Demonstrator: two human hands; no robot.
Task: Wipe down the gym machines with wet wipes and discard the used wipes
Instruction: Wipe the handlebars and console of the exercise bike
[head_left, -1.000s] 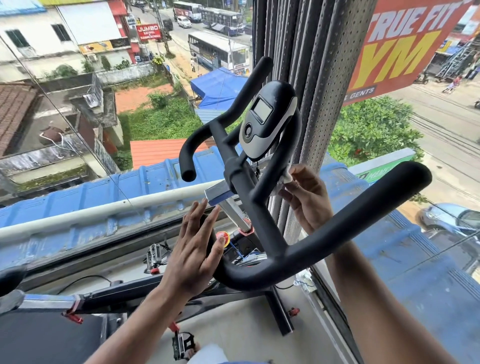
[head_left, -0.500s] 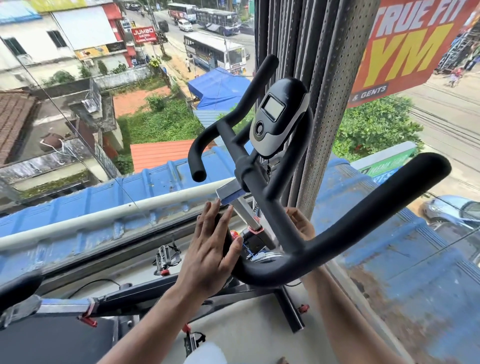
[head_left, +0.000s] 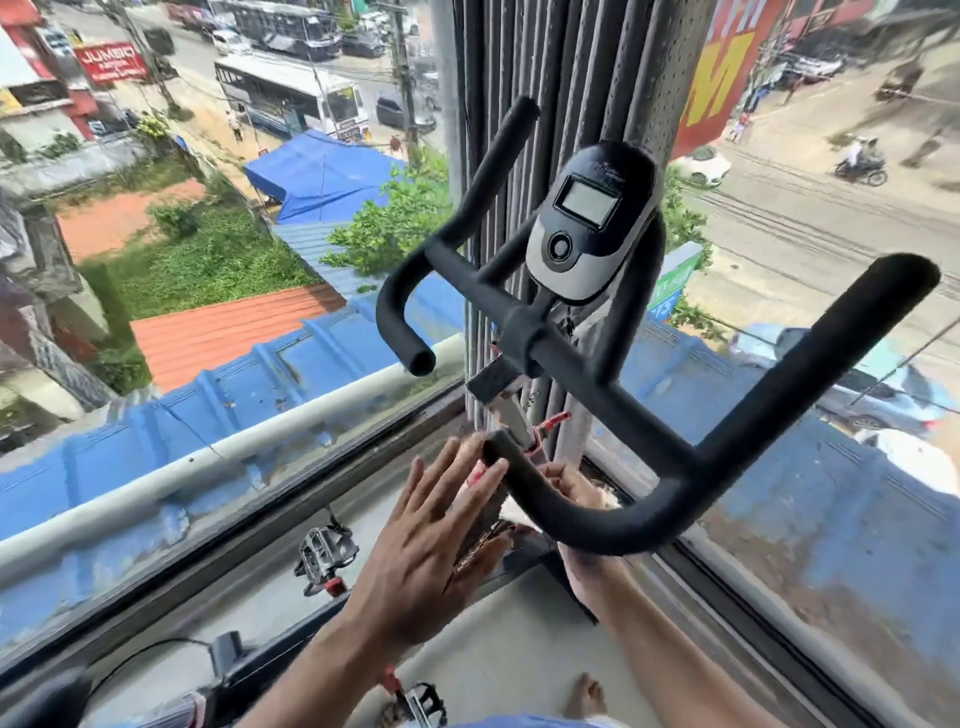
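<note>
We are partway through the wiping step, working on an exercise bike (head_left: 524, 338) that is standing against a floor-to-ceiling window (head_left: 260, 441) above a street. We are looking down past its black foam handlebar (head_left: 691, 467) and the small display console (head_left: 589, 223), which is sitting at about twelve o'clock from the bar's centre clamp.

Our left hand (head_left: 421, 540) is reaching in at about seven o'clock from that clamp, fingers straight and spread, holding nothing; its fingertips (head_left: 498, 467) are lying right at the near end of the lower foam grip, touching it or just short of it, and blur is keeping us from saying which.

Our right hand (head_left: 569, 483) is passing under the curved bar at about six o'clock, down near the steel stem (head_left: 511, 415) and the red adjuster (head_left: 553, 420). The bar is hiding most of it, so we cannot tell how far its fingers are curled or what they are holding. A pale patch is showing just beside it at about three o'clock, possibly the wet wipe, but we cannot be sure.

We are judging that the lower stem and frame are being cleaned now, with the discarding not yet begun. The next move is asking us to keep the wipe pressed on the metal, working around the adjuster and the pedal (head_left: 324, 553) at about nine o'clock from our left hand.
</note>
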